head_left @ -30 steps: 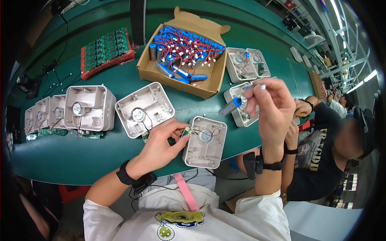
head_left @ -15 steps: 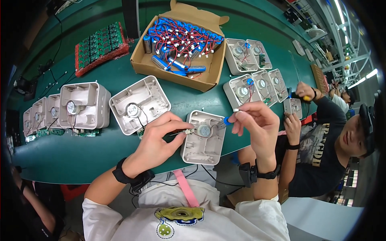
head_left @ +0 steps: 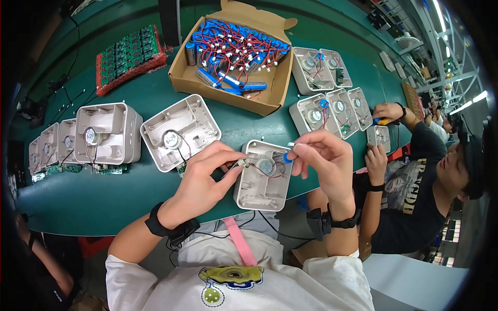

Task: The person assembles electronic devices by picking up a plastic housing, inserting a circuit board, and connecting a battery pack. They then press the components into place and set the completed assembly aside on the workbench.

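In front of me a white plastic housing [head_left: 260,193] lies open side up, a round silver speaker [head_left: 266,166] in its middle. My left hand [head_left: 199,179] is closed at the housing's left edge, pinching a small circuit board [head_left: 240,163] seen nearly edge-on. Over the right edge my right hand [head_left: 328,163] is closed on a blue battery [head_left: 286,157], most of it hidden by fingers and housing wall. A small white plug [head_left: 291,144] shows by that thumb and fingertip. Thin red and dark wires [head_left: 277,174] loop across the speaker between both hands.
Behind stands a cardboard box [head_left: 228,98] of blue batteries with red wires. More open housings stand left [head_left: 111,124] and far right [head_left: 311,114]. Green circuit boards [head_left: 129,59] lie stacked on red wrap. A co-worker's hands [head_left: 377,160] work at a housing on the right.
My right hand has moved slightly left, bringing the blue battery and plug closer to the speaker. The wires now loop more visibly over it. The co-worker's upper hand has come lower.
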The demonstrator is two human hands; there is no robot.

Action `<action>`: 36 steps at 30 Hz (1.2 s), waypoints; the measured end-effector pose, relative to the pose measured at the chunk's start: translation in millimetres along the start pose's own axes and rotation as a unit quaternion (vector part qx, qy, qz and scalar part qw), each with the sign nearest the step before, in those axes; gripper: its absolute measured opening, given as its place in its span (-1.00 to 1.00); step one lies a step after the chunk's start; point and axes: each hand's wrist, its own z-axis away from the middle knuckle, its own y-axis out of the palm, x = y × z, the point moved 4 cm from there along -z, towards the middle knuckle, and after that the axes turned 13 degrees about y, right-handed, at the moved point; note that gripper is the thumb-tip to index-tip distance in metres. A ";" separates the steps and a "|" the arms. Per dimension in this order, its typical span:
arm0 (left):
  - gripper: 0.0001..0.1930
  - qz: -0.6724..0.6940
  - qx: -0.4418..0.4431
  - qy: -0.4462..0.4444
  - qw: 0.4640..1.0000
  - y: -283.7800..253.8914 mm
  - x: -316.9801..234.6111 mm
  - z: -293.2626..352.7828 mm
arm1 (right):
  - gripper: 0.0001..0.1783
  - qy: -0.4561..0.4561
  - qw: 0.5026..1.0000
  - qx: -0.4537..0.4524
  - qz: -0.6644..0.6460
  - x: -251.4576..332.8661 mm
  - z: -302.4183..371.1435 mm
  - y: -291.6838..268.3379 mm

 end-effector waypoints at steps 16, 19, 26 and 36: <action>-0.67 0.015 -0.018 -0.015 1.000 0.7 3.5 3.3 | -0.89 0.085 0.996 -0.002 0.033 4.1 5.1 28.9; -0.69 0.013 -0.028 -0.002 1.000 1.9 3.4 1.4 | -0.90 0.069 0.992 -0.011 0.101 -2.5 6.3 42.3; -0.71 0.012 -0.038 0.010 0.999 1.7 4.0 3.4 | -0.92 -0.024 0.962 -0.034 0.269 -10.2 7.6 66.2; -0.67 -0.003 -0.032 0.019 0.999 2.7 2.5 4.8 | -0.92 -0.041 0.952 -0.075 0.293 -8.1 10.0 69.9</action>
